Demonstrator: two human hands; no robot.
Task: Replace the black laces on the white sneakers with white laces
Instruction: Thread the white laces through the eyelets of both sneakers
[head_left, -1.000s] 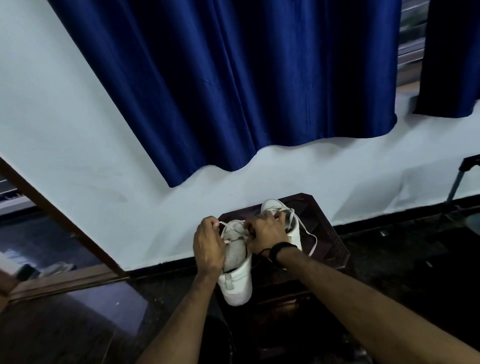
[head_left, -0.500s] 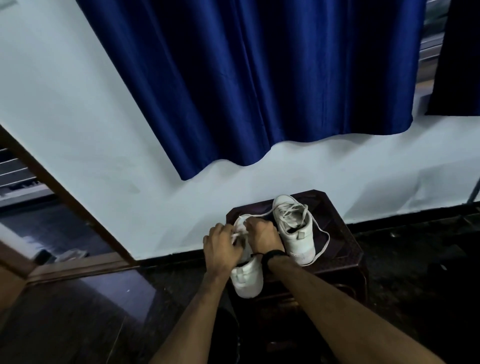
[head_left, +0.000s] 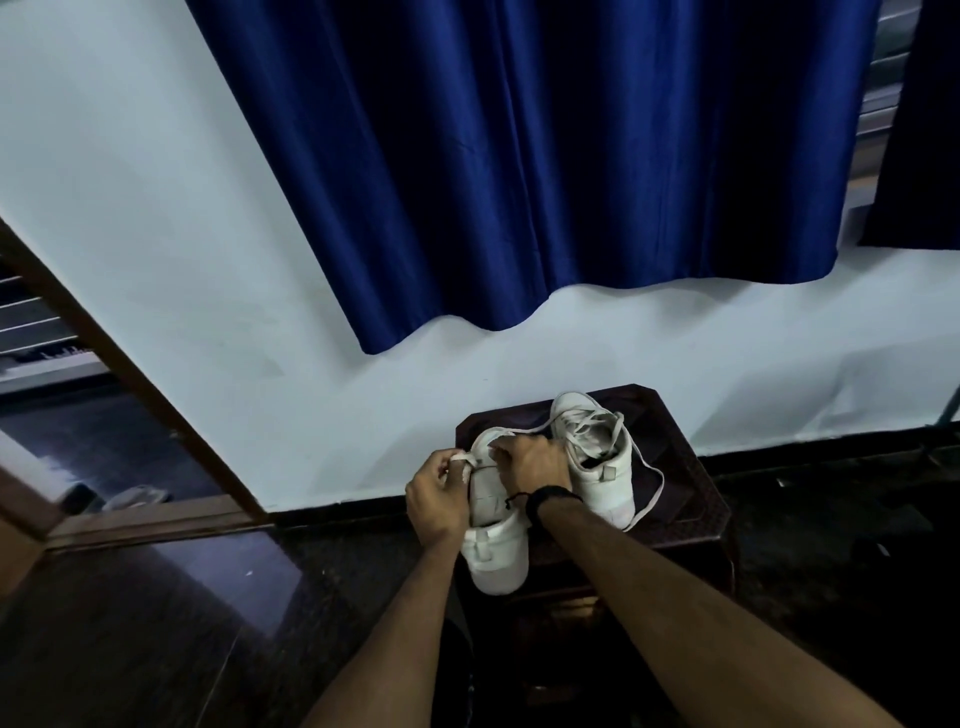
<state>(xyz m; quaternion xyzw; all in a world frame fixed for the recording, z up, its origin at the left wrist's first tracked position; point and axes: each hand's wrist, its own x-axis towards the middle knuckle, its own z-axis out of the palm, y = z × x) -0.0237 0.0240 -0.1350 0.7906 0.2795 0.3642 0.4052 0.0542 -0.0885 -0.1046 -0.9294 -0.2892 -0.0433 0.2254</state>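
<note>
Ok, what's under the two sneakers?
A dark wooden stool. The right sneaker sits fully on it; the near sneaker's heel overhangs its front edge. A loose white lace trails across the top. The surface beneath the shoes is hidden.

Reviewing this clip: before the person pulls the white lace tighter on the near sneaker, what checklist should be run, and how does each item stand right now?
1. Left hand has the lace end: ok, it pinches a white lace at the shoe's left side.
2. Right hand has a lace: cannot tell, its fingers are curled over the eyelets and hide what they hold.
3. Near sneaker supported: ok, it rests on the dark wooden stool, heel overhanging the front edge.
4. Far sneaker out of the way: ok, it lies beside the right hand, laced white, with loose ends trailing on the stool.
5. Black laces gone: cannot tell, none visible, but the hands cover the eyelets.
</note>
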